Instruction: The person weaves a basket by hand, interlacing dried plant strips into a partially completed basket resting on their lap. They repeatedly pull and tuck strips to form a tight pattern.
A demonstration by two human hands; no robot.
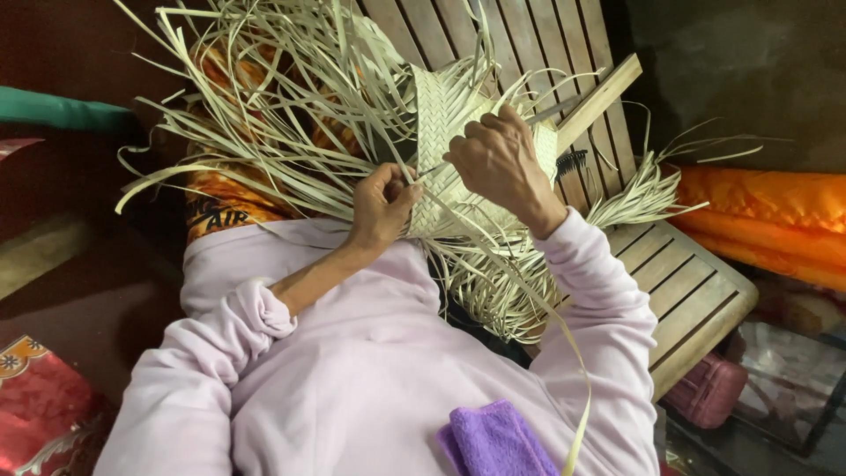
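Observation:
A pale woven palm-leaf piece (pixel 438 115) rests upright in front of me, with many loose strips (pixel 282 97) fanning out to the left and down. My left hand (pixel 381 207) pinches a strip at the piece's lower left edge. My right hand (pixel 500 160) lies over the woven face, fingers curled on strips near its right side. Both arms are in lilac sleeves.
A slatted wooden chair (pixel 687 282) stands behind and to the right. Orange cloth (pixel 767 211) lies at the right, a purple cloth (pixel 493 441) on my lap, a pink case (pixel 709 388) under the chair, red patterned fabric (pixel 35 397) at lower left.

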